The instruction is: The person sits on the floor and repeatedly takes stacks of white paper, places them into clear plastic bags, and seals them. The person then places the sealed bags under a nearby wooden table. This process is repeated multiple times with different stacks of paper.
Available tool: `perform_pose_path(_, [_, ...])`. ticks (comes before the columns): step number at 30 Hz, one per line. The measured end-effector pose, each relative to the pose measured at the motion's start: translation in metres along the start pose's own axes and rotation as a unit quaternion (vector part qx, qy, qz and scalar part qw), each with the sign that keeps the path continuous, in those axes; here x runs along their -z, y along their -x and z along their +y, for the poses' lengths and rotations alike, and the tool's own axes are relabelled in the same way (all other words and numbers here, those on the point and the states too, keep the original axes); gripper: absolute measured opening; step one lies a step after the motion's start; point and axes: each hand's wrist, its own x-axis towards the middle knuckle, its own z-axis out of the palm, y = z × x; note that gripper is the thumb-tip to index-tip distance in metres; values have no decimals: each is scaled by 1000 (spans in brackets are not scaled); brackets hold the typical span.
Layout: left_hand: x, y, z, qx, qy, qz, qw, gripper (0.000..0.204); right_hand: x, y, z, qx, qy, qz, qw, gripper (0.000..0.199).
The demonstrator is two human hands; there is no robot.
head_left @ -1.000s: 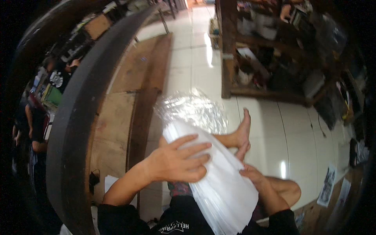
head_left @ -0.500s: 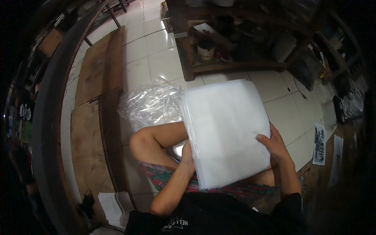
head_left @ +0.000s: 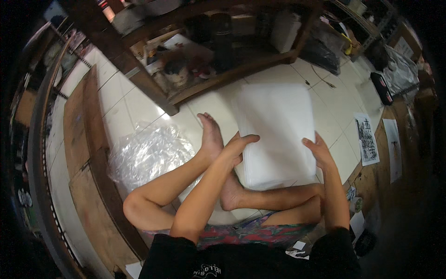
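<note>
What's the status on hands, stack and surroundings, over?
Left hand on left edge, thumb on top. Right hand on right edge, thumb on top. White sheet stack between them, slightly blurred. Crumpled clear plastic on floor, left, apart from stack.

Single wide fisheye view from the head, downward.

White stack (head_left: 278, 121): thin sheets, paper or plastic, smooth and matt. Crumpled sheeting (head_left: 151, 156): clear plastic, creased and highly glossy. Floor (head_left: 334, 125): smooth, polished tile with bright reflections. Low boards (head_left: 95, 204): worn, dull wood. Shelf unit (head_left: 232, 80): dark wood, mostly matt. Shirt (head_left: 260, 260): matt black cloth. Shorts (head_left: 253, 236): patterned cloth. Printed sheet (head_left: 366, 139): flat, apparently paper.
</note>
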Motion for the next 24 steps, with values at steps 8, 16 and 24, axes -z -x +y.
perform_pose_path(8, [0, -93, -110, 31, -524, 324, 787, 104, 20, -48, 72, -149, 273, -12, 950, 60])
perform_pose_path(16, [9, -90, -67, 58, -431, 287, 854, 102, 36, -65, 83, -229, -9, -55, 972, 63])
perform_pose_path(24, [38, -104, -101, -41, -290, 254, 922, 69, 12, -66, 95, -212, 40, -56, 975, 54])
